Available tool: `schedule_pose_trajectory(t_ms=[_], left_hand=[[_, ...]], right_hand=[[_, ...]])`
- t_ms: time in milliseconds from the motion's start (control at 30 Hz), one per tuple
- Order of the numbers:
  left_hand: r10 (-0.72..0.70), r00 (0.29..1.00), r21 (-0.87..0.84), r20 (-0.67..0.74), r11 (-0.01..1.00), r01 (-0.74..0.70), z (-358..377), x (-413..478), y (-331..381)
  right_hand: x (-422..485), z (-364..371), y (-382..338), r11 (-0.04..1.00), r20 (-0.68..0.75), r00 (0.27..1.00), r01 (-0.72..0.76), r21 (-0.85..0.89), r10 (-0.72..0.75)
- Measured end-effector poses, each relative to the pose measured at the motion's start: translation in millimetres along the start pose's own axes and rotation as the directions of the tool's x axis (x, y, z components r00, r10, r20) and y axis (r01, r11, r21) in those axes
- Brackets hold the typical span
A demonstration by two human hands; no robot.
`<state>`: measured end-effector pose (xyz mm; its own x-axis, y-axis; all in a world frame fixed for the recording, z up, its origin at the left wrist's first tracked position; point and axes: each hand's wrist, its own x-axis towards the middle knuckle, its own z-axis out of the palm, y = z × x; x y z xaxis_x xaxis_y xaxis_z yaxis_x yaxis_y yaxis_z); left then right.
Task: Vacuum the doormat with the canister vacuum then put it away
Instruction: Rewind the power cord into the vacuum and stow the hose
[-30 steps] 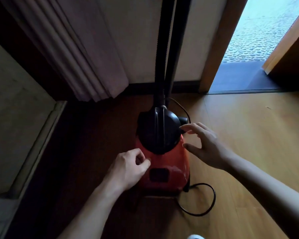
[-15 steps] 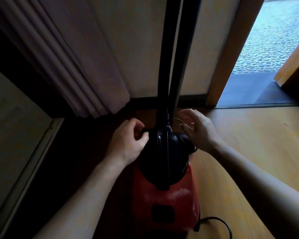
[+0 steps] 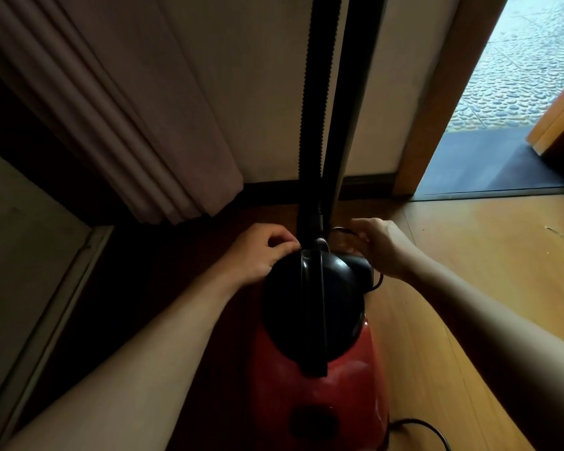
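The red canister vacuum (image 3: 319, 385) stands on the wooden floor (image 3: 469, 288) by the wall, its hose (image 3: 313, 109) rising upright. The left hand (image 3: 261, 252) curls its fingers against the black top's rim; I cannot tell if they grip. The right hand (image 3: 381, 245) pinches the power cord (image 3: 381, 278). The dark doormat (image 3: 489, 167) lies in the doorway.

no legible text, labels or numbers anywhere

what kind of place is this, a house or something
Probably a home's entrance area: a wooden floor, a curtain along the wall, and an open doorway with a dark doormat leading to pebbled paving outside. The red canister vacuum fits a household too.
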<state>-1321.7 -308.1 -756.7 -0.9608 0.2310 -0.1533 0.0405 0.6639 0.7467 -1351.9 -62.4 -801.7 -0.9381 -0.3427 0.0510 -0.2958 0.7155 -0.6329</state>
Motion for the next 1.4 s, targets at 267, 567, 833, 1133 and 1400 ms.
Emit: schedule_pose_trajectory(t_ms=[267, 567, 833, 1133, 1400], left_hand=[[0.114, 0.993, 0.145, 0.002, 0.983, -0.113, -13.5, -14.1, 27.7], [0.119, 0.993, 0.056, 0.007, 0.991, -0.119, -20.0, -52.5, 52.7], [0.045, 0.972, 0.13, -0.232, 0.991, -0.015, -21.5, -63.0, 33.5], [0.186, 0.955, 0.062, -0.23, 0.982, -0.177, -26.8, -42.5, 52.9], [0.147, 0.986, 0.024, -0.082, 0.989, -0.146, -42.9, -78.9, -1.0]], right_hand=[[-30.6, -5.4, -4.0, 0.987, -0.024, 1.0, 0.023, 0.159, -0.02], [-40.7, 0.2, -4.7, 0.99, -0.189, 0.981, 0.061, 0.124, -0.036], [-18.0, 6.4, -29.0, 0.996, -0.124, 0.99, -0.077, -0.042, 0.072], [-7.6, -29.7, -78.5, 0.95, -0.138, 0.967, 0.238, 0.203, -0.213], [-22.5, -58.1, -54.9, 0.916, -0.101, 0.947, 0.321, 0.24, -0.306]])
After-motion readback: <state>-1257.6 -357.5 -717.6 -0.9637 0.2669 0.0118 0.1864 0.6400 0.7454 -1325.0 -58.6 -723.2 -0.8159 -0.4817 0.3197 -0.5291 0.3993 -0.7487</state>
